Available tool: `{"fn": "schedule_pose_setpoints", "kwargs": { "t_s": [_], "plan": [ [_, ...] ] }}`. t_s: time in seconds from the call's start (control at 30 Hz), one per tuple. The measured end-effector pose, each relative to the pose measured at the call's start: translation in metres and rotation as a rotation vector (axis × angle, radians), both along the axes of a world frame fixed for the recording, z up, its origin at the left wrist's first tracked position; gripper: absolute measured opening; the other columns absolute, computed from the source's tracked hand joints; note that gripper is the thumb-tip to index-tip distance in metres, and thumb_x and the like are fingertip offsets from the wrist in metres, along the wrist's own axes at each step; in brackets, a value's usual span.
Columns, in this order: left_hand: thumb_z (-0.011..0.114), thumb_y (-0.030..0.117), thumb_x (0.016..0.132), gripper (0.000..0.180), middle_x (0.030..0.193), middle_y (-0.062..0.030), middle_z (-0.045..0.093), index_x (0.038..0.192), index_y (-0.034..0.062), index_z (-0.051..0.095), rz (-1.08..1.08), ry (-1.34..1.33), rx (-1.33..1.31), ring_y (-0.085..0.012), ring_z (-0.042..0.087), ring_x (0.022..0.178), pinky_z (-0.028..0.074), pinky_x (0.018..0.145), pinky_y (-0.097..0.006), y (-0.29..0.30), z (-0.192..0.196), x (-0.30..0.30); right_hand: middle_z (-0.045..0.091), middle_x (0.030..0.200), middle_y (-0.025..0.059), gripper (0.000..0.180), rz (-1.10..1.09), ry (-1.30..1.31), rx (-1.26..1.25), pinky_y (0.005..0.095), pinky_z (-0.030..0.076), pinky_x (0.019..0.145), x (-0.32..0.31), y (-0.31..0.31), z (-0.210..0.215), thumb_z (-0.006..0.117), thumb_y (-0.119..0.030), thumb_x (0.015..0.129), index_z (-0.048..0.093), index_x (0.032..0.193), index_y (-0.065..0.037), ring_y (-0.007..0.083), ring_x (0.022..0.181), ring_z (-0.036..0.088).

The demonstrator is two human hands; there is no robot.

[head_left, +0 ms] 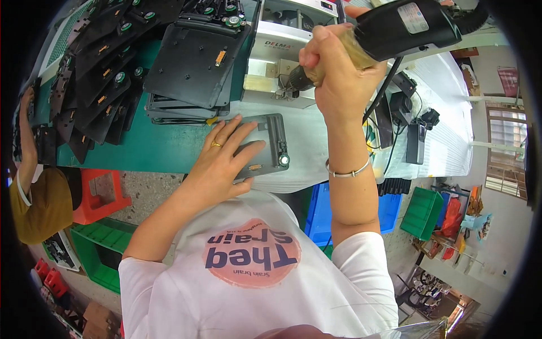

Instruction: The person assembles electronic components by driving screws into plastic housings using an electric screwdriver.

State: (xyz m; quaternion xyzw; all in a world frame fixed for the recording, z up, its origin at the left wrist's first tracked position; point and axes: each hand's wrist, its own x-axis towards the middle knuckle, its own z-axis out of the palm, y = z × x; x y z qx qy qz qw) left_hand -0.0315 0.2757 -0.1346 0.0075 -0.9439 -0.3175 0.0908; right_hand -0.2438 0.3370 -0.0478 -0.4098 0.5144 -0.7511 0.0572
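Observation:
My right hand (pixel 345 73) is wrapped round the taped grip of a black electric screwdriver (pixel 403 28). The tool points left, its nose close to the front of a white metal screw feeder (pixel 276 48). I cannot make out whether the tip touches the feeder. Below it on the bench lies a flat black panel (pixel 275 133) with a round silver-and-green part in one corner and a small orange connector. My left hand (pixel 220 155) rests on that panel with its fingers spread, covering its left side.
Left of the feeder stands a stack of similar black panels (pixel 192 68), with more fanned out (pixel 96 85) beyond. Black adapters and cables (pixel 415 121) lie at right. Below the bench are a blue crate (pixel 319 212), a red stool (pixel 99 195) and a green crate (pixel 99 254). Another person (pixel 45 198) sits far left.

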Motion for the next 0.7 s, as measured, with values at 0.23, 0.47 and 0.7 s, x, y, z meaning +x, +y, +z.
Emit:
{"fn": "schedule_pose_setpoints", "kwargs": {
  "t_s": [0.23,0.47,0.7],
  "plan": [
    [0.080,0.020,0.066,0.060,0.140,-0.0152,0.044,0.121,0.0109,0.059,0.017,0.082,-0.002,-0.0378,0.034,0.137,0.029,0.111,-0.055,0.005,-0.005,0.008,0.057,0.072,0.0085,0.041,0.059,-0.037,-0.082,0.0364,0.048,0.052,0.002,0.017,-0.006,0.059,0.005,0.088,0.042,0.125,0.000,0.0164,0.054,0.054],
    [0.080,0.022,0.063,0.051,0.129,-0.0114,0.052,0.111,0.0151,0.066,0.020,0.201,-0.023,-0.0337,0.043,0.129,0.033,0.105,-0.051,0.014,-0.010,0.005,0.050,0.068,0.0053,0.047,0.163,-0.128,-0.058,0.0326,0.044,0.050,0.031,0.063,-0.012,0.061,-0.004,0.088,0.040,0.130,-0.008,0.0155,0.053,0.048],
    [0.080,0.025,0.062,0.049,0.123,-0.0071,0.053,0.109,0.0223,0.068,-0.001,0.292,-0.101,-0.0287,0.046,0.122,0.034,0.103,-0.050,0.031,-0.019,-0.010,0.053,0.068,0.0064,0.049,0.151,-0.188,0.001,0.0301,0.046,0.049,0.054,0.084,-0.029,0.063,0.002,0.085,0.040,0.127,-0.008,0.0146,0.052,0.049]
  ]
}}
